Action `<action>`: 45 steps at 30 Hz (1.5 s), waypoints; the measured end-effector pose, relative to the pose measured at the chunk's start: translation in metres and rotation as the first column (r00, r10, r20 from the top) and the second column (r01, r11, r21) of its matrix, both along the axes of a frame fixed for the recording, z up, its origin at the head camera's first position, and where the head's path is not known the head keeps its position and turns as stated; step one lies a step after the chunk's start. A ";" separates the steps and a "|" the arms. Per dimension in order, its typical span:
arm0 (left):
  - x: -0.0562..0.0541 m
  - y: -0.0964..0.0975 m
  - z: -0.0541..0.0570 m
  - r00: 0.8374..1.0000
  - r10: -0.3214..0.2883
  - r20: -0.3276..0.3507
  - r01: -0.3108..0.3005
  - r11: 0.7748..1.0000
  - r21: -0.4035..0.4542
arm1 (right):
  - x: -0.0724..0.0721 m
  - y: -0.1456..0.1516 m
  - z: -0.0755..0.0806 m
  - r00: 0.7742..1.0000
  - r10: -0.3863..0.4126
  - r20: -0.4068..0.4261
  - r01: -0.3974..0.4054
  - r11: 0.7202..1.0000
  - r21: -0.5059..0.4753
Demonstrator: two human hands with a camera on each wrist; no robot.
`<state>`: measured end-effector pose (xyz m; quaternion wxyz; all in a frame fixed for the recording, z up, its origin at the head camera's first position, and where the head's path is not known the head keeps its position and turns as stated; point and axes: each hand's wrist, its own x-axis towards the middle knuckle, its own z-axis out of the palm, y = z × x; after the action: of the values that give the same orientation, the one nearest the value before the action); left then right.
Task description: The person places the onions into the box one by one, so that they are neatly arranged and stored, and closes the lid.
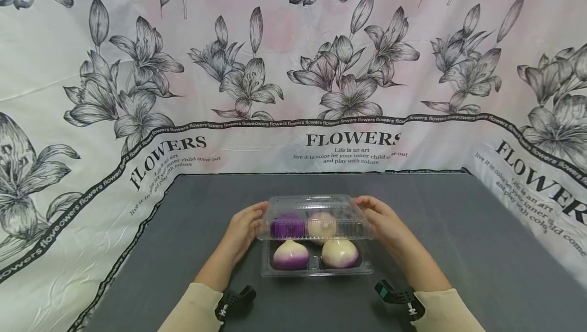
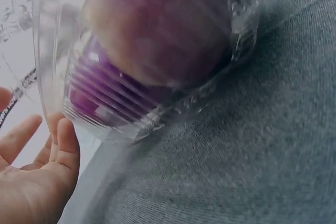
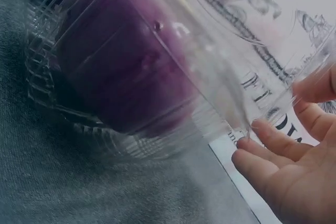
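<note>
A clear plastic clamshell box [image 1: 316, 273] sits on the grey table with its hinged lid [image 1: 312, 202] partly raised and tilted. Inside are several round purple-and-white vegetables that look like turnips [image 1: 291, 256]; the rear ones show through the lid. My left hand [image 1: 244, 226] holds the lid's left edge, its fingertips bent at the rim in the left wrist view. On the opposite side, my right hand [image 1: 379, 218] pinches the lid's right edge between thumb and fingers. The ribbed box wall [image 2: 105, 124] partly blurs the purple vegetables in both wrist views.
The grey table [image 1: 192, 210] stretches around the box on all sides. A white cloth [image 1: 257, 148] with flower drawings and lettering hangs behind and along both sides. Black bands with camera mounts [image 1: 236, 299] circle both wrists, just in front of the box.
</note>
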<state>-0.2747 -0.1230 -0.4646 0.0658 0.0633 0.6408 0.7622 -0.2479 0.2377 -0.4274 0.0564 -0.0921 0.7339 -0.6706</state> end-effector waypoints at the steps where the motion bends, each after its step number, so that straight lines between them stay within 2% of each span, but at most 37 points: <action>1: 0.001 0.000 0.001 1.000 -0.005 -0.001 0.005 1.000 0.015 | 0.000 0.001 0.000 1.000 0.015 -0.004 -0.015 1.000 0.012; 5: 0.002 0.001 0.005 1.000 -0.014 -0.004 0.015 0.998 0.068 | 0.002 0.003 0.003 0.999 0.043 -0.001 -0.043 0.997 0.060; 10: 0.006 0.003 0.009 1.000 -0.025 -0.017 0.026 0.997 0.073 | 0.004 0.005 0.005 0.996 0.074 0.056 -0.079 0.993 0.089; 12: 0.007 0.005 0.012 0.999 -0.037 -0.035 0.038 0.998 0.049 | 0.004 0.005 0.005 0.994 0.084 0.067 -0.091 0.990 0.109; 18: 0.010 0.009 0.016 0.995 -0.068 -0.076 0.062 0.995 -0.079 | 0.003 0.005 0.001 0.993 0.118 0.018 -0.119 0.974 0.192; 21: 0.010 0.009 0.018 0.994 -0.078 -0.071 0.069 0.991 -0.114 | 0.003 0.004 0.002 0.996 0.086 0.005 -0.085 0.964 0.250; 24: 0.011 0.005 0.020 0.991 -0.113 -0.067 0.099 0.978 -0.182 | 0.007 0.003 0.007 0.998 0.053 0.015 -0.055 0.947 0.318; 27: 0.013 -0.001 0.024 0.979 -0.200 -0.050 0.177 0.939 -0.296 | 0.012 0.007 0.011 0.996 0.062 0.064 -0.081 0.928 0.363; 30: 0.017 -0.011 0.032 0.957 -0.291 -0.001 0.266 0.874 -0.407 | 0.016 0.018 0.017 0.981 0.133 0.138 -0.178 0.902 0.392; 34: 0.024 -0.024 0.049 0.923 -0.373 0.096 0.368 0.783 -0.502 | 0.023 0.030 0.027 0.930 0.266 0.252 -0.347 0.861 0.371; 37: 0.028 -0.031 0.057 0.892 -0.424 0.156 0.439 0.735 -0.517 | 0.027 0.032 0.031 0.882 0.342 0.324 -0.439 0.846 0.302; 40: 0.029 -0.032 0.059 0.850 -0.491 0.192 0.517 0.706 -0.484 | 0.029 0.030 0.031 0.851 0.376 0.367 -0.479 0.843 0.246; 42: 0.029 -0.032 0.057 0.825 -0.529 0.198 0.557 0.701 -0.445 | 0.029 0.027 0.029 0.851 0.373 0.371 -0.474 0.849 0.234; 43: 0.029 -0.031 0.056 0.818 -0.542 0.191 0.566 0.704 -0.428 | 0.028 0.026 0.028 0.857 0.364 0.366 -0.463 0.855 0.233; 44: 0.029 -0.030 0.055 0.818 -0.547 0.177 0.566 0.712 -0.416 | 0.027 0.025 0.027 0.866 0.349 0.359 -0.446 0.863 0.236; 45: 0.028 -0.028 0.053 0.825 -0.542 0.161 0.556 0.726 -0.405 | 0.026 0.024 0.026 0.877 0.333 0.347 -0.427 0.871 0.242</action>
<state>-0.2465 -0.1514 -0.4112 0.3107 0.2214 0.7455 0.5465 -0.2216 0.2621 -0.4011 0.3111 -0.1251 0.7804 -0.5278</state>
